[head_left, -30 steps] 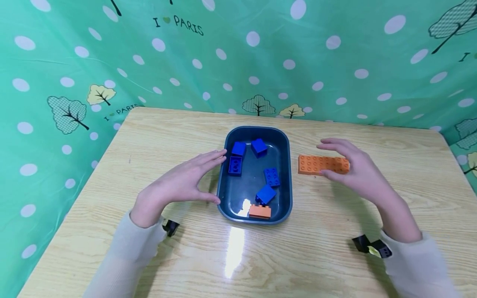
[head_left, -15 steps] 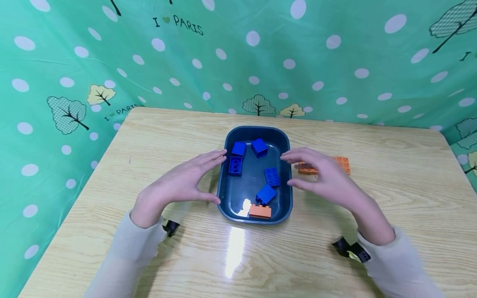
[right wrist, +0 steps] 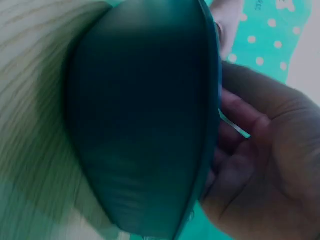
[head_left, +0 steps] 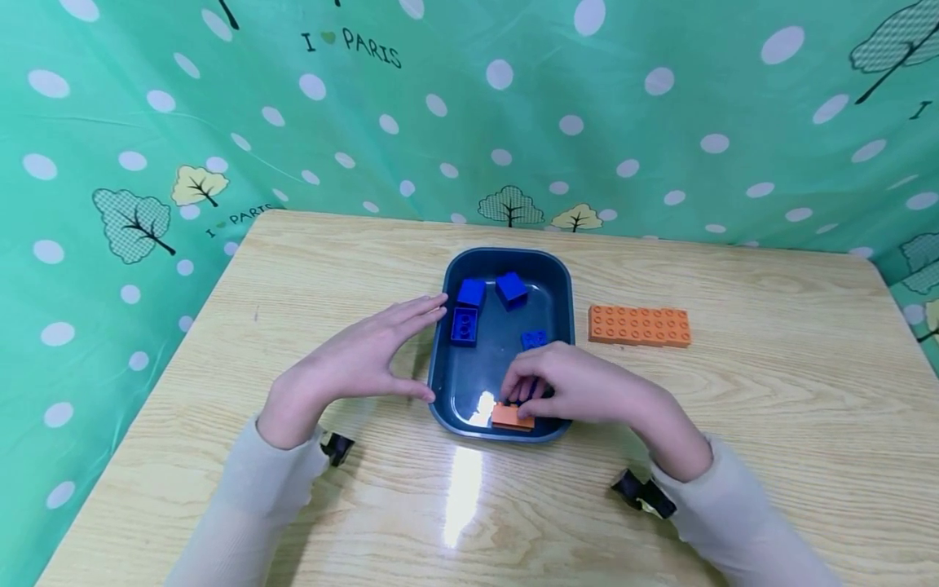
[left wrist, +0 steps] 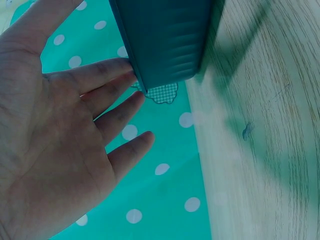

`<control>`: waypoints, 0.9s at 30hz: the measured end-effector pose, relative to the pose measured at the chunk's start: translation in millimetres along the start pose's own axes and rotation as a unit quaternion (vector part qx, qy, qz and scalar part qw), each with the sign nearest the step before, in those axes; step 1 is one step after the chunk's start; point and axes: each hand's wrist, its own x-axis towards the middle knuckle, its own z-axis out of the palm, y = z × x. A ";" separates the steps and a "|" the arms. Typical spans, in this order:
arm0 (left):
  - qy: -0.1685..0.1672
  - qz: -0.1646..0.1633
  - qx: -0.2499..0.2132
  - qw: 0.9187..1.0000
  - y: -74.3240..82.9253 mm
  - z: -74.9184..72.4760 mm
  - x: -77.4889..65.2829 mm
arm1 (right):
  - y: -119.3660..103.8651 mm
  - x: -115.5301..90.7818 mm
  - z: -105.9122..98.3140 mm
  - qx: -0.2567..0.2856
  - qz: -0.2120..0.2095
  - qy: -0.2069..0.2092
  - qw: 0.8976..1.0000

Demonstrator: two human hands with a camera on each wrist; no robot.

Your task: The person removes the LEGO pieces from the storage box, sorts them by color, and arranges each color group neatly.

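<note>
In the head view, a dark blue plastic bin (head_left: 566,285) on the table contains several blue toy bricks (head_left: 511,290) and one orange toy brick (head_left: 508,417). My right hand (head_left: 583,383) reaches over the bin's right side. Its curled fingers and thumb pinch the orange brick near the front wall, and it partly covers blue bricks there. From the right wrist, the bin's wall hides the fingertips. My left hand (head_left: 359,355) is spread at the left rim, thumb apart from the fingers. In the left wrist view, its straight fingertips touch the bin's edge (left wrist: 137,75).
To the right of the bin lies a long orange block of bricks (head_left: 638,326), studs up. The light wooden table (head_left: 330,505) ends at a green dotted cloth (head_left: 411,106) hanging behind and to the left.
My right hand has moved left from the long orange block, over the right rim and down to the orange brick inside the bin. My left hand has stayed put.
</note>
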 end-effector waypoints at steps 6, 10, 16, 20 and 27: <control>0.000 0.001 0.000 1.000 -0.7 0.6 0.3 | -4.7 10.0 13.4 -0.094 0.022 0.007 0.995; -0.002 -0.003 0.003 1.000 -1.4 1.2 0.2 | -9.1 12.8 18.1 -0.141 0.034 0.014 0.989; -0.001 -0.008 0.005 1.000 -1.0 -1.3 0.6 | -14.1 21.0 22.7 -0.212 0.043 0.016 0.976; -0.001 -0.011 0.003 1.000 -0.2 -3.3 0.6 | -15.3 29.1 25.7 -0.244 0.053 0.020 0.968; -0.010 -0.016 -0.008 1.000 1.6 -1.3 -0.6 | -14.6 28.6 28.2 -0.219 0.025 0.048 0.974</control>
